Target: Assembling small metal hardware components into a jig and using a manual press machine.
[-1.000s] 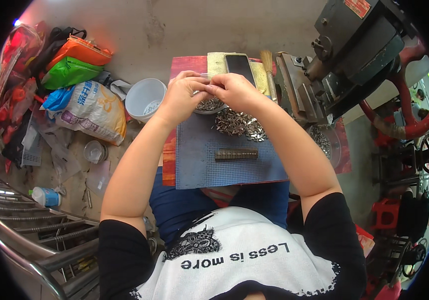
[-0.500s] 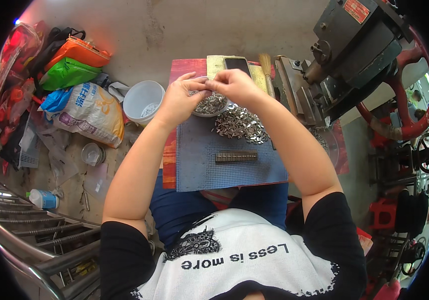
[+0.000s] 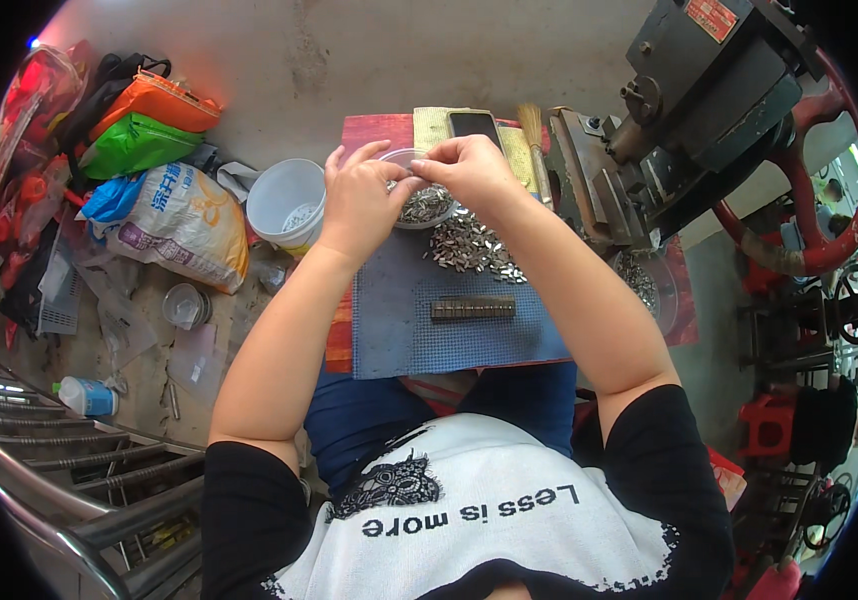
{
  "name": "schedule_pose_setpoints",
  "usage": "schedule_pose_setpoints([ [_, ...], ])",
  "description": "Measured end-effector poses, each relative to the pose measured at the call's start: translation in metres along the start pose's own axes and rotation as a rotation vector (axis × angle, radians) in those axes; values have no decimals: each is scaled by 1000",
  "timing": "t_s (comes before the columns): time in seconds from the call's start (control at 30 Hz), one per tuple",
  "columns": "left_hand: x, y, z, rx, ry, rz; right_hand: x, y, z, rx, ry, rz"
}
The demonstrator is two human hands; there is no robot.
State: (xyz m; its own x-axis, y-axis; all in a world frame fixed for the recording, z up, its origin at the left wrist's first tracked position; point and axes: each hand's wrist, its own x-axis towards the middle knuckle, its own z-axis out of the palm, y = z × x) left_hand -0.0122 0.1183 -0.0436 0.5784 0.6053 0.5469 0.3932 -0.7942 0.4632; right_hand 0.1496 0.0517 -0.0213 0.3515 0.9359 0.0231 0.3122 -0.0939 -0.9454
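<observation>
Both hands meet over a round clear tub (image 3: 425, 222) of small metal pieces at the far side of the blue ribbed mat (image 3: 389, 300). My left hand (image 3: 361, 205) pinches with thumb and index finger, its other fingers lifted apart. Close against it, my right hand (image 3: 471, 178) is pinched too. Whatever sits between the fingertips is too small to make out. Beside the tub lies a loose pile of shiny short metal pieces (image 3: 474, 245). Nearer to me on the mat rests a dark, slotted metal block (image 3: 472, 309).
A white bucket (image 3: 287, 200) stands left of the table. Behind the tub are a phone (image 3: 474, 125) and a brush (image 3: 537, 150). A heavy machine with a red handwheel (image 3: 799, 190) rises at the right. Bags (image 3: 184, 225) and a metal rack (image 3: 89, 470) fill the left side.
My left hand's raised fingers have moved slightly left and spread, showing more of the tub's rim. The right hand stays pinched in nearly the same place.
</observation>
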Motion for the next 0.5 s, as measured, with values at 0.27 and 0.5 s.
schedule_pose_setpoints([
  [0.27, -5, 5, -7, 45, 37, -98, -8, -16, -5, -58, -94, 78],
  [0.5, -13, 5, -3, 52, 71, -6, -6, -5, -8, -34, -132, 86],
])
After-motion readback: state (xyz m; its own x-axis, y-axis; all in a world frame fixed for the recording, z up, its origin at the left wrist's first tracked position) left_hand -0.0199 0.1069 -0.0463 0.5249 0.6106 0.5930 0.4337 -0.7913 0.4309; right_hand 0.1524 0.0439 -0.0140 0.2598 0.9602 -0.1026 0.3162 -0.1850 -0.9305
